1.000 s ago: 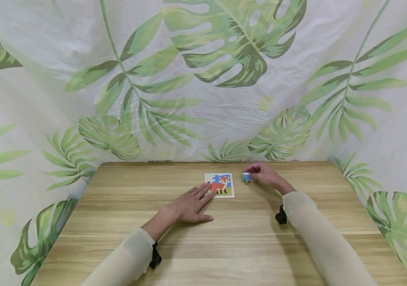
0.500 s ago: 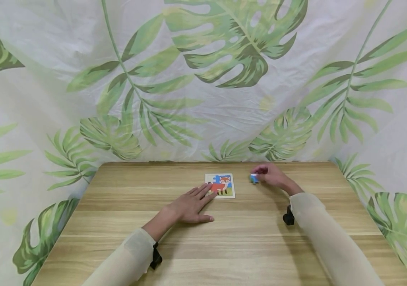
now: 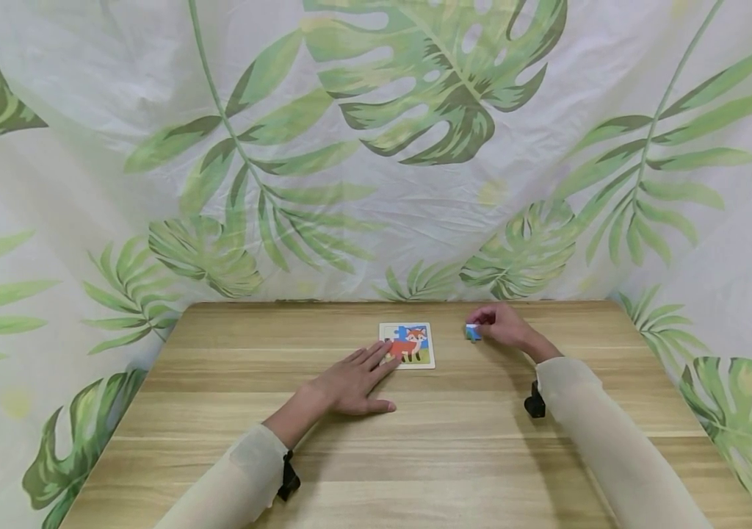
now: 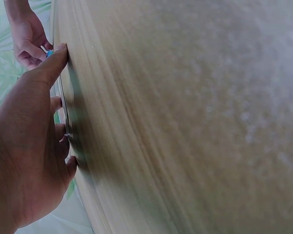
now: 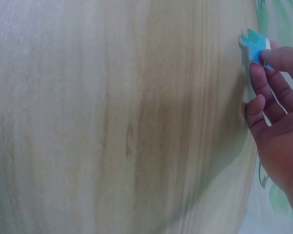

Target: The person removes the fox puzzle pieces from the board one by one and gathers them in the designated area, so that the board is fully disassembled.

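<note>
A square fox jigsaw puzzle (image 3: 424,355) in a white frame lies flat near the table's back edge. Its upper left shows a pale gap where no piece sits. My left hand (image 3: 349,382) is spread flat, its straight fingertips resting on the puzzle's lower left part and covering some of it. To the right of the frame, my right hand (image 3: 503,325) pinches a blue and green puzzle piece (image 3: 473,332) between thumb and fingers. In the right wrist view the piece (image 5: 254,43) shows a knob and a notch, held close over the wood.
The wooden table (image 3: 376,455) reaches back to a leaf-printed cloth (image 3: 323,184) hanging along its far edge. A small black camera is strapped at each wrist, below the light sleeves (image 3: 604,433).
My right hand has moved a little to the right with the puzzle piece, away from the frame, and then stays nearly still. My left hand keeps its place on the puzzle.
</note>
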Tool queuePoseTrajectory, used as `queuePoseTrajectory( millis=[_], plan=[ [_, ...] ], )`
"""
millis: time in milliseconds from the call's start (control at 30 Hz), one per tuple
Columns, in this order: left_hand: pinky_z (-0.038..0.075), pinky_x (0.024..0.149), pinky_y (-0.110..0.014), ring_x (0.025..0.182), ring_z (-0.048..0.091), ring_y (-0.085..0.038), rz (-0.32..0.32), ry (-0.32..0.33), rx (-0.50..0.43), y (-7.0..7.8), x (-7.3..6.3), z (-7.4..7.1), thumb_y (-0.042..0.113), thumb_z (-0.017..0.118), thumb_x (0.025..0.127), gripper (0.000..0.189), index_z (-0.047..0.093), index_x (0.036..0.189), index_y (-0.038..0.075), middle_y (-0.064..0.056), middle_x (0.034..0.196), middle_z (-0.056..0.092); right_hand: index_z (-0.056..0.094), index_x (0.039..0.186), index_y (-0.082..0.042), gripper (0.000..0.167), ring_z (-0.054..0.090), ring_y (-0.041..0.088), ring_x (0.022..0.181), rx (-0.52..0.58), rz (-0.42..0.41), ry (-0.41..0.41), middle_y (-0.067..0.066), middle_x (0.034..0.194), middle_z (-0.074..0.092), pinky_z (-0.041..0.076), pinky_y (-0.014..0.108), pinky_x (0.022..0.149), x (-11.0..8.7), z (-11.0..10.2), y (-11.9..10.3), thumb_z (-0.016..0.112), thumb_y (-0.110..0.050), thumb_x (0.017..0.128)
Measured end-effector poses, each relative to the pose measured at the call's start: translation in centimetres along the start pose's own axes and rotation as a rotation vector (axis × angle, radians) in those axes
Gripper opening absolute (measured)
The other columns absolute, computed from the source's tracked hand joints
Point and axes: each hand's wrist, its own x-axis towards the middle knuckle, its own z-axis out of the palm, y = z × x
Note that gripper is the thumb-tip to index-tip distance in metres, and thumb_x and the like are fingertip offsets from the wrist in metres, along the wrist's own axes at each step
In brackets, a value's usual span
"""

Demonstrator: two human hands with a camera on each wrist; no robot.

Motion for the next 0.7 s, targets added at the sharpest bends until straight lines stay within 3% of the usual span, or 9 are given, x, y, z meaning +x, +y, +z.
queuePoseTrajectory(
  millis=[700],
  plan=[
    [0.02,0.132,-0.048,0.165,0.007,-0.03,0.001,0.003,0.004,0.02,0.02,0.02,0.074,0.044,0.103,0.092,0.016,0.172,0.02,-0.014,0.179,0.004,0.08,0.103,0.001,0.016,0.065,0.017,0.087,-0.081,-0.018,0.013,0.014,0.101,0.078,0.053,0.025,0.077,0.18,0.53,0.87,0.072,0.008,0.092]
  ],
)
